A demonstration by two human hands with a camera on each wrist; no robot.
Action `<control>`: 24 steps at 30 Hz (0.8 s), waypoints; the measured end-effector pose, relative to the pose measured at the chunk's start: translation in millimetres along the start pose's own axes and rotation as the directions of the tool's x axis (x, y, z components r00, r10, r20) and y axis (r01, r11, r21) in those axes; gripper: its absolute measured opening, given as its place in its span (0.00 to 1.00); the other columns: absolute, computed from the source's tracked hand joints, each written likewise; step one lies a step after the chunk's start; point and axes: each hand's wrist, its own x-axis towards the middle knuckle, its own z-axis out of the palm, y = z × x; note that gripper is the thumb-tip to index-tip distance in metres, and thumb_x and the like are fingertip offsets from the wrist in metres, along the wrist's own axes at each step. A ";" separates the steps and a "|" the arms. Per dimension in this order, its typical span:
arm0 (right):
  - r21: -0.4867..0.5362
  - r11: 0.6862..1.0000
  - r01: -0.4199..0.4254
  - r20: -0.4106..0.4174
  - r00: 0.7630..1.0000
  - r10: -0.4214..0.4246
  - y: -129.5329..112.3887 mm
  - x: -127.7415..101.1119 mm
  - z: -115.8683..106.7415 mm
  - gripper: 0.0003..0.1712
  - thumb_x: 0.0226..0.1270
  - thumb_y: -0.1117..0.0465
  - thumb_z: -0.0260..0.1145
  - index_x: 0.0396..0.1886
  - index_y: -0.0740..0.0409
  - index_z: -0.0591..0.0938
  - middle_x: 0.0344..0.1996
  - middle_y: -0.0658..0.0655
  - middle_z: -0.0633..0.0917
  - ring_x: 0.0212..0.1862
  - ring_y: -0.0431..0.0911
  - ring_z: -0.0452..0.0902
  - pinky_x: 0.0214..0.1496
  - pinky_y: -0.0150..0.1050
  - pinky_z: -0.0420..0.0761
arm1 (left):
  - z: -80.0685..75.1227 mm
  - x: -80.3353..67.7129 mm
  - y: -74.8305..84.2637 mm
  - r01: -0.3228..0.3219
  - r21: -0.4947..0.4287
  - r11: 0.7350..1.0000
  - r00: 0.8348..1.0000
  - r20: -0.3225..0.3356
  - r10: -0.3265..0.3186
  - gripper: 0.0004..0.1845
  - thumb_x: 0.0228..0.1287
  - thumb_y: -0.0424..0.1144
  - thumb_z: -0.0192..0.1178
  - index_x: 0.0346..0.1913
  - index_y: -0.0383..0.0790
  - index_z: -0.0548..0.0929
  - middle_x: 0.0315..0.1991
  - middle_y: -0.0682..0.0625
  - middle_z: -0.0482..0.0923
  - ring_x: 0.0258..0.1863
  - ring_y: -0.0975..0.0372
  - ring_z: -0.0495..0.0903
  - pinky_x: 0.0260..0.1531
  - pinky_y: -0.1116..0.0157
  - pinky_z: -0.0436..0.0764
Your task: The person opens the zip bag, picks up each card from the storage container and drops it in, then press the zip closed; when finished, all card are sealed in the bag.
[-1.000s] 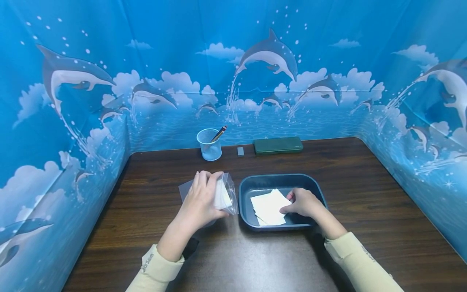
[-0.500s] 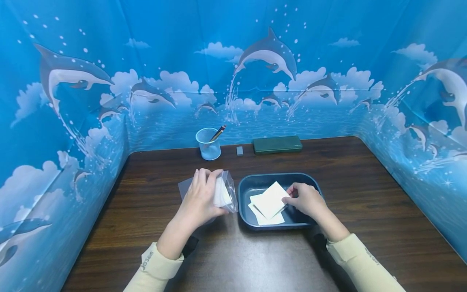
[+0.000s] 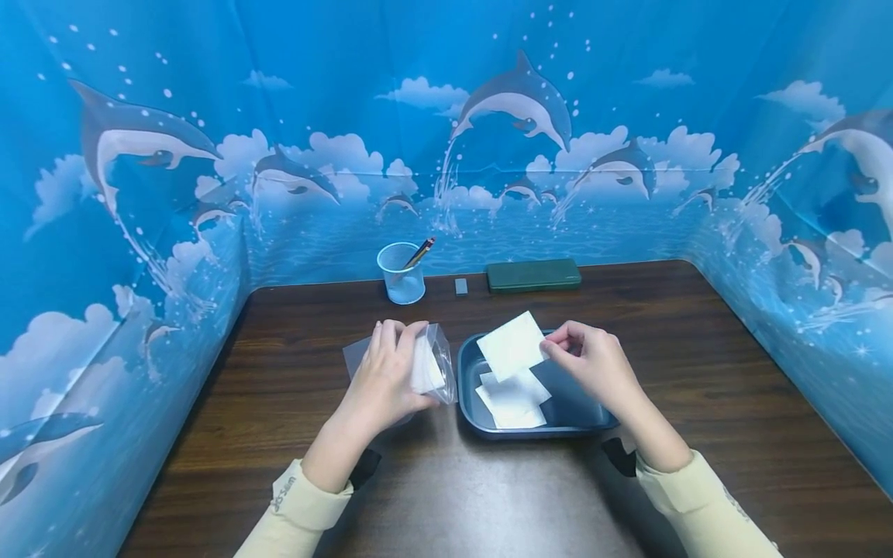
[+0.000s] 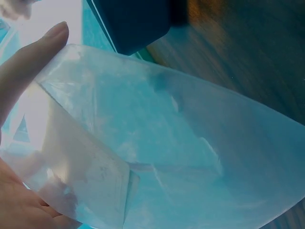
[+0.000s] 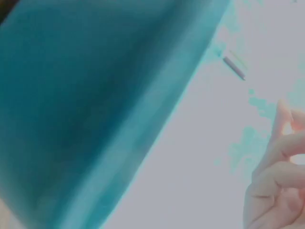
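My left hand (image 3: 382,377) grips a clear plastic bag (image 3: 446,370) with white paper squares (image 3: 424,368) inside, just left of the tray; in the left wrist view the bag (image 4: 157,129) spreads out from the thumb. Between thumb and fingers, my right hand (image 3: 593,364) pinches the corner of a white paper square (image 3: 514,345), lifted above the dark blue tray (image 3: 488,434). Several more white paper squares (image 3: 516,403) lie overlapping in the tray's left part. The right wrist view is washed out; curled fingers (image 5: 279,186) show there beside the tray wall (image 5: 138,129).
Along the table's back edge stand a light blue mesh pencil cup (image 3: 403,279) with pencils (image 3: 420,253), a small grey-blue block (image 3: 460,287) and a dark green case (image 3: 533,276). A dolphin-print curtain (image 3: 446,139) surrounds the dark wooden table (image 3: 711,364).
My right hand has risen up out of the tray, lifting one paper square off the others. The left hand and bag have stayed in place.
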 end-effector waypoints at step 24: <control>0.469 0.883 -0.010 -0.039 0.999 0.032 -42.3 -12.7 23.2 0.09 0.61 0.56 0.71 0.34 0.56 0.85 0.20 0.55 0.82 0.17 0.51 0.72 0.17 0.35 0.71 | -4.6 2.7 -2.9 0.006 0.028 1.000 0.996 -0.087 -0.004 0.62 0.25 0.51 0.84 0.68 0.37 0.61 0.54 0.38 0.64 0.55 0.48 0.64 0.64 0.46 0.58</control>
